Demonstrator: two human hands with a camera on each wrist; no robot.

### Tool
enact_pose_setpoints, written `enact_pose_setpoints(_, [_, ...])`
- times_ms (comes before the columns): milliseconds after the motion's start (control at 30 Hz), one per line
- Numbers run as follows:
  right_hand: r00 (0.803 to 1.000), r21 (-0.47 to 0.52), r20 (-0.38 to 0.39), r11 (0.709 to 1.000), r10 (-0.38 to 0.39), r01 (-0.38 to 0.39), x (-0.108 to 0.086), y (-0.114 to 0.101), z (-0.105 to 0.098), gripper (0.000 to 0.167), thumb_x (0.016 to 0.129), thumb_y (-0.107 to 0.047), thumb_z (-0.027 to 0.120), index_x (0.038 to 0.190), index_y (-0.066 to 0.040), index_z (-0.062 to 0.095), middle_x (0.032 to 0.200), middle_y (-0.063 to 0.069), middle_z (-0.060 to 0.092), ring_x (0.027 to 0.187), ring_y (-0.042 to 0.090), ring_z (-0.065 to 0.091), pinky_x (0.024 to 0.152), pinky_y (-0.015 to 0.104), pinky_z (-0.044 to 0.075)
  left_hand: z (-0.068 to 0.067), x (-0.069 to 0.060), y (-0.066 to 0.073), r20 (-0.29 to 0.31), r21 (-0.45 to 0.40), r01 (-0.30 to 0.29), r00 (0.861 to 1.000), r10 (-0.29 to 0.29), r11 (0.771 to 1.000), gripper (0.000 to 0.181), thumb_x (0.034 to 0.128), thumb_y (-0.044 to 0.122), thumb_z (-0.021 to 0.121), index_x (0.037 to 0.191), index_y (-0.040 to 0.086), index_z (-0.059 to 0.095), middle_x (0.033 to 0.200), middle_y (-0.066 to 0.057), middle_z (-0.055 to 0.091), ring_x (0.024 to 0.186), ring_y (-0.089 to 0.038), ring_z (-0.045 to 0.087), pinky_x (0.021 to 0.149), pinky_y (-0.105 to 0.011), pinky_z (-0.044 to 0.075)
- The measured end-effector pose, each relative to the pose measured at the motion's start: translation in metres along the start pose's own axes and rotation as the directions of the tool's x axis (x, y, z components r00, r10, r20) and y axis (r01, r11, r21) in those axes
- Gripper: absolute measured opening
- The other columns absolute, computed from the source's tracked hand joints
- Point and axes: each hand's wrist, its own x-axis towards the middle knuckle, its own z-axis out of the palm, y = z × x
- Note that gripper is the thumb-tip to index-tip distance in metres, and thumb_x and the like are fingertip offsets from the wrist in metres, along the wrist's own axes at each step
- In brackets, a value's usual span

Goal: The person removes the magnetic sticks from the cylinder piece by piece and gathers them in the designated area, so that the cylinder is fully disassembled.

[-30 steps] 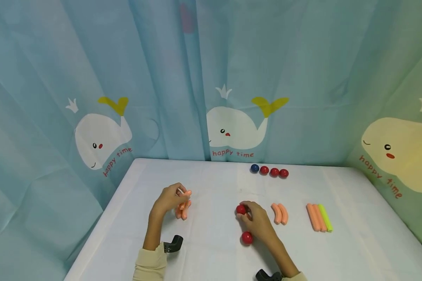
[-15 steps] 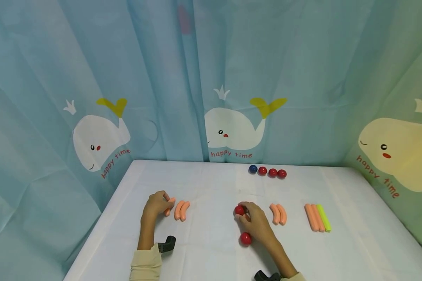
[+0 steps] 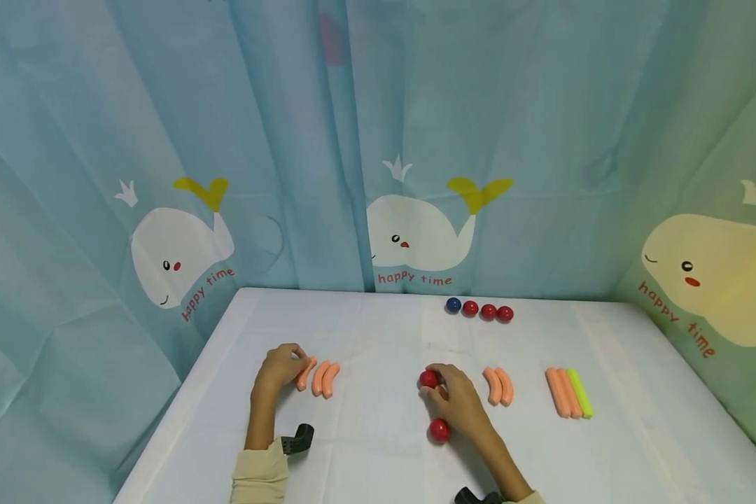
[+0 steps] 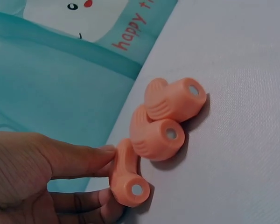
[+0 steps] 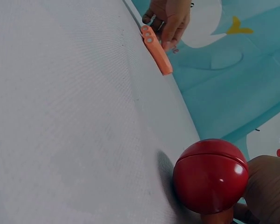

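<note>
At the table's left my left hand [image 3: 279, 367] pinches a curved orange magnetic stick [image 3: 306, 374] between thumb and fingers; a silvery disc shows in its end in the left wrist view. Just right of it lie two more curved orange sticks [image 3: 325, 379], side by side. In the left wrist view the held stick [image 4: 129, 175] stands very close to this pair, on the white surface. My right hand [image 3: 458, 399] grips a red ball [image 3: 428, 379] with thumb and fingers. A second red ball [image 3: 439, 431] sits nearer, beside that hand.
Right of my right hand lie two curved orange sticks [image 3: 499, 386]. Farther right are two straight orange sticks [image 3: 562, 393] with a yellow-green stick [image 3: 579, 393]. A blue ball [image 3: 453, 305] and three red balls [image 3: 488, 312] line the back edge, before a blue curtain [image 3: 327, 140].
My left hand has shifted left and lowered its curved stick from above the other two to their left side. The right hand keeps hold of the red ball, almost still.
</note>
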Motion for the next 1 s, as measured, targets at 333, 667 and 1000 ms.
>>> enact_pose_setpoints(333, [1.0, -0.02, -0.003, 1.0, -0.01, 0.01, 0.0007, -0.0011, -0.0003, 0.041, 0.084, -0.017, 0.076, 0.121, -0.004, 0.064, 0.115, 0.012, 0.066, 0.105, 0.024, 0.06, 0.091, 0.044, 0.05, 0.0031, -0.0035, 0.0089, -0.003, 0.005, -0.028, 1.0, 0.028, 1.0, 0.018, 0.0911, 0.021, 0.066, 0.094, 0.004, 0.069, 0.08, -0.009, 0.064, 0.069, -0.019, 0.052, 0.058, -0.029, 0.04])
enact_pose_setpoints(667, [1.0, -0.019, 0.011, 1.0, 0.013, -0.013, 0.002, 0.0004, 0.0019, 0.043, 0.084, -0.019, 0.076, 0.123, -0.005, 0.063, 0.117, 0.012, 0.065, 0.108, 0.024, 0.06, 0.096, 0.045, 0.05, 0.0026, -0.0021, 0.0093, -0.009, 0.022, -0.028, 1.0, 0.028, 0.999, 0.021, 0.09, 0.023, 0.066, 0.096, 0.002, 0.068, 0.086, -0.011, 0.066, 0.073, -0.021, 0.055, 0.061, -0.031, 0.042])
enact_pose_setpoints(1000, [1.0, -0.011, 0.005, 1.0, 0.004, -0.004, 0.0018, 0.0011, 0.0006, 0.043, 0.084, -0.019, 0.077, 0.122, -0.005, 0.063, 0.116, 0.011, 0.065, 0.105, 0.021, 0.06, 0.092, 0.042, 0.051, 0.0026, -0.0026, 0.0071, -0.016, 0.015, -0.02, 1.0, 0.021, 1.0, 0.021, 0.0906, 0.021, 0.062, 0.098, 0.002, 0.067, 0.079, -0.009, 0.063, 0.069, -0.02, 0.054, 0.058, -0.03, 0.041])
